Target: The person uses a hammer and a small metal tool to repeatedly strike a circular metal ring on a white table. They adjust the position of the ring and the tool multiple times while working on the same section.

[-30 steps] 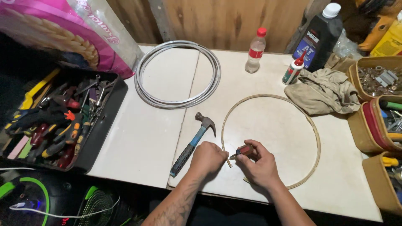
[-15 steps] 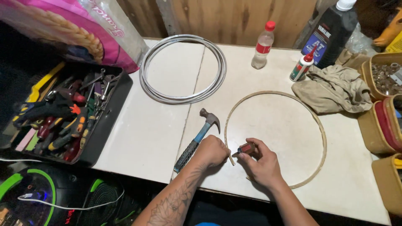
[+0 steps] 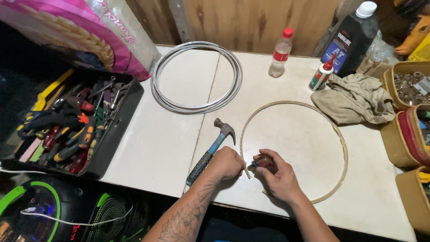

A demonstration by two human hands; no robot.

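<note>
A thin wooden hoop point(image 3: 342, 148) lay flat on the white table point(image 3: 156, 143), its near-left ends meeting between the two hands. The left hand point(image 3: 228, 163) was curled nearly closed, fingertips pinching the hoop's end against the tabletop. The right hand point(image 3: 277, 177) was closed around a small dark tool point(image 3: 261, 162) (its exact kind was too hidden to tell), held right at that same joint. Just beside the left hand lay a hammer point(image 3: 210, 152) with a blue handle, untouched. Farther back sat a coil of grey tubing point(image 3: 197, 78), a clear bottle with a red cap point(image 3: 280, 54), a small glue bottle point(image 3: 321, 76) and a crumpled rag point(image 3: 354, 98). A black tray of hand tools point(image 3: 71, 123) stood off the table's left edge.
</note>
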